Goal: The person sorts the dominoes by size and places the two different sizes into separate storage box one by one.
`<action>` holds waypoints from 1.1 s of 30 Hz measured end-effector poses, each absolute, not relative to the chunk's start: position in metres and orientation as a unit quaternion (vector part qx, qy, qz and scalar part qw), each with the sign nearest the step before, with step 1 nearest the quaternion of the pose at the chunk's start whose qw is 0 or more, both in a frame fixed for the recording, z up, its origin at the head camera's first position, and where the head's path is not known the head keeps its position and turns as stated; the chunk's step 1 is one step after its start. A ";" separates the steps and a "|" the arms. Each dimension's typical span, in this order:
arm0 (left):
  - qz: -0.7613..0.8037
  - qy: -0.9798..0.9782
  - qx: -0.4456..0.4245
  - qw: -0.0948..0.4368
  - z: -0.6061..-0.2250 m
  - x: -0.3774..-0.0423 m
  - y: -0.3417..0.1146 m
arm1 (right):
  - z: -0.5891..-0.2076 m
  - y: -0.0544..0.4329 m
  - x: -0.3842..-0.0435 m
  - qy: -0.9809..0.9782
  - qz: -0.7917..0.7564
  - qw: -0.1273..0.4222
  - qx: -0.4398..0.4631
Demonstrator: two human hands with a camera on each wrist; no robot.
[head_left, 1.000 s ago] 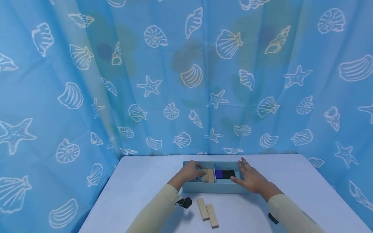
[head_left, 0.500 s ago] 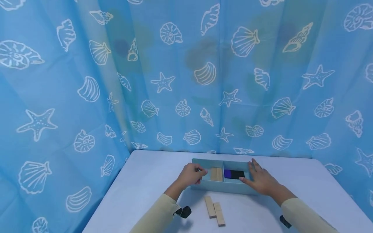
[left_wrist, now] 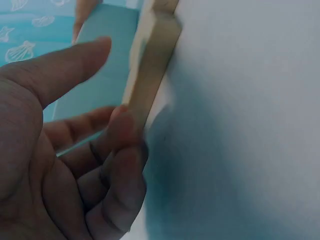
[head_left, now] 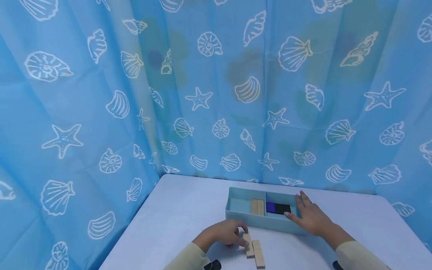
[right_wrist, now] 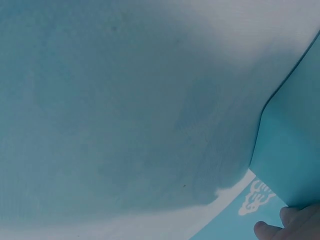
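My left hand (head_left: 227,233) is at the left one of two pale wooden blocks (head_left: 249,245) lying side by side on the table. In the left wrist view its thumb stands apart from the block (left_wrist: 155,60), while bent fingertips are right at the block's near end. The second block (head_left: 258,255) lies just to the right. My right hand (head_left: 312,217) rests with spread fingers on the right end of a light blue box (head_left: 263,222). Two more wooden blocks (head_left: 257,207) lie in its left compartment, against the divider. A purple piece (head_left: 270,207) and a black piece (head_left: 282,209) lie in the right compartment.
The box stands toward the back of a white-covered table (head_left: 189,202). A blue curtain (head_left: 209,112) with white shell and starfish prints hangs behind and at the sides.
My left hand has come out of the box's left compartment and down to the loose blocks in front. The right hand stays on the box's right end. The head view has turned left.
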State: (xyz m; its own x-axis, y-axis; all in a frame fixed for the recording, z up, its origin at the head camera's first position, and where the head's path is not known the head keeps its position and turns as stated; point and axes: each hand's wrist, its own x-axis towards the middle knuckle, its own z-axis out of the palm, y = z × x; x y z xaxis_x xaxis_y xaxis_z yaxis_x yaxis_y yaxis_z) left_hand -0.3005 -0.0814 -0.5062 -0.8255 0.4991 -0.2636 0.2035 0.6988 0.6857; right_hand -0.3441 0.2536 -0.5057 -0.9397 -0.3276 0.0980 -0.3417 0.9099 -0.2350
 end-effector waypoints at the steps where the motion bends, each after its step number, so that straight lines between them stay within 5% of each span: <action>1: 0.323 0.899 0.198 0.222 -0.508 -0.299 -0.080 | -0.506 0.254 -0.344 -0.976 0.128 0.028 0.173; 18: 0.271 0.940 0.145 0.147 -0.517 -0.288 -0.064 | -0.506 0.255 -0.344 -0.975 0.136 0.028 0.174; 25: 0.284 0.928 0.214 0.114 -0.521 -0.289 -0.068 | -0.505 0.253 -0.339 -0.975 0.138 0.027 0.169; 33: 0.383 0.886 0.220 0.146 -0.520 -0.284 -0.074 | -0.506 0.252 -0.342 -0.976 0.136 0.035 0.167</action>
